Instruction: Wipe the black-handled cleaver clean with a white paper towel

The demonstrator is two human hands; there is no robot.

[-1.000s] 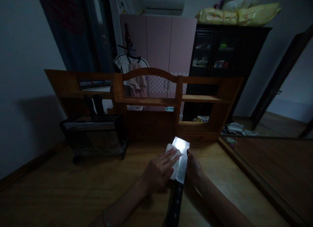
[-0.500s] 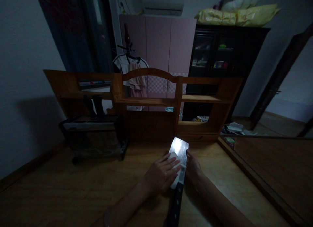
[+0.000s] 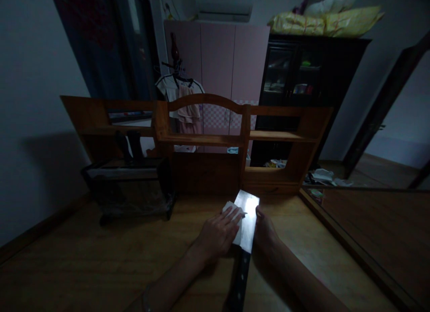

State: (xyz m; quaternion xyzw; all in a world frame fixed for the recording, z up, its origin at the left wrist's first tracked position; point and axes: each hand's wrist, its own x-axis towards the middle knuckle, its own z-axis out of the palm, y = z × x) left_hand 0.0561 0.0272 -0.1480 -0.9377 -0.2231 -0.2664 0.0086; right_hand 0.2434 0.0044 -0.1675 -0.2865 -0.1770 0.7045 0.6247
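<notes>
A kitchen cleaver (image 3: 249,217) points away from me, its shiny blade up and its black riveted handle toward the lower edge of the head view. My right hand (image 3: 265,229) grips the blade along its right side, with the thumb at the edge and the other fingers mostly hidden beneath. Under the fingers of my left hand (image 3: 218,233) is a folded white tissue (image 3: 230,207), pressed against the left side of the blade. The fingers lie over the tissue and hold it. Neither hand is on the handle.
A dark knife holder (image 3: 131,191) with black handles sticking up stands on the wooden tabletop (image 3: 83,262) at left. Behind runs a wooden shelf unit (image 3: 201,141). A raised wooden edge (image 3: 352,254) borders the right side. Farther back are pink and black cabinets.
My left hand and the tissue have slid left across the blade, uncovering more of its face. My right hand and the cleaver have hardly moved.
</notes>
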